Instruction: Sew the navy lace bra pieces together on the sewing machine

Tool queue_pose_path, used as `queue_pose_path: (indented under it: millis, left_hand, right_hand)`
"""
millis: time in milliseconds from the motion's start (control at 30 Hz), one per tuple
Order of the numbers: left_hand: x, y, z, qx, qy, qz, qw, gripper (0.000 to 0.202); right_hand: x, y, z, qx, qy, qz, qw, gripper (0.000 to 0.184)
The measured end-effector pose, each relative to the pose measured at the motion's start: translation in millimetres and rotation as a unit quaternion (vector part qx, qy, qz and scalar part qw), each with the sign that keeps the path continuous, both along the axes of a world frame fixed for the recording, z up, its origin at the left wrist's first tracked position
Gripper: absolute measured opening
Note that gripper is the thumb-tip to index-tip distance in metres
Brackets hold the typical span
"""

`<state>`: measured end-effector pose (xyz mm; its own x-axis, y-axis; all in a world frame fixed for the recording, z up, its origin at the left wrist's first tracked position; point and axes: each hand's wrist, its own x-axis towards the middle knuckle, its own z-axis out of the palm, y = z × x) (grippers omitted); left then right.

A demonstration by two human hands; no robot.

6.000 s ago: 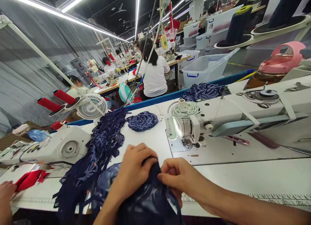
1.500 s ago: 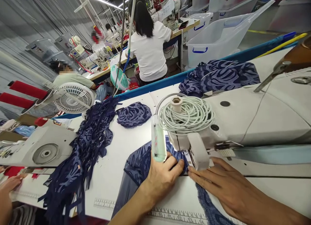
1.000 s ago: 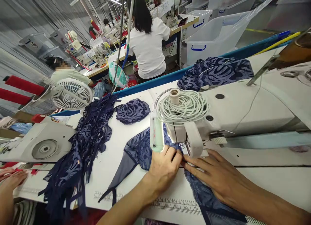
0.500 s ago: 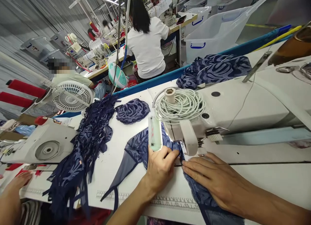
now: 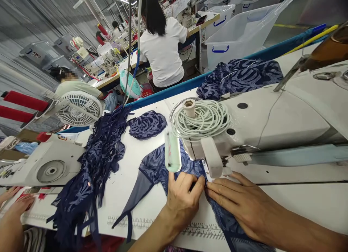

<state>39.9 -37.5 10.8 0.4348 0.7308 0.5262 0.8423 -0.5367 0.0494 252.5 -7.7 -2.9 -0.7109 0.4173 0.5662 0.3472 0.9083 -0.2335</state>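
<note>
A navy lace garment piece with sheer mesh panels and narrow straps lies across the white sewing table, partly under the head of the sewing machine. My left hand pinches the lace edge with thumb and forefinger, just in front of the needle area. Close beside it, my right hand lies with fingers stretched flat on the lace, its fingertips almost meeting the left ones. The lace continues under my right palm towards the front edge. The machine head partly hides the needle and presser foot.
Navy lace strips are heaped at left, near a lace stack. More lace lies behind the machine. Coiled pale cord tops the head. A co-worker's hands are at the left machine; another person sits ahead.
My left hand has shifted towards me and slightly right, bringing its pinch nearer my right fingertips. The right hand has hardly moved. A second co-worker's hand now shows at far left.
</note>
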Motion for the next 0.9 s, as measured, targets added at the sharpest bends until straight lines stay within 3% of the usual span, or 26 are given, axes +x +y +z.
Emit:
queue_pose_path:
  millis: [333, 667, 900]
  left_hand:
    - [-4.5, 4.2, -4.0, -0.053, -0.078, -0.025, 0.995, 0.027]
    - [-0.3, 1.4, -4.5, -0.021, -0.031, -0.010, 0.999, 0.033]
    - [-3.8, 15.6, -15.3, -0.004, -0.003, 0.006, 1.000, 0.031]
  right_hand:
    - [-0.1, -1.9, 0.4, 0.003, 0.005, -0.007, 1.000, 0.059]
    - [0.8, 0.4, -0.1, -0.017, 0.028, 0.000, 0.999, 0.059]
    - [5.1, -0.4, -8.7, 0.008, -0.036, -0.028, 0.999, 0.068]
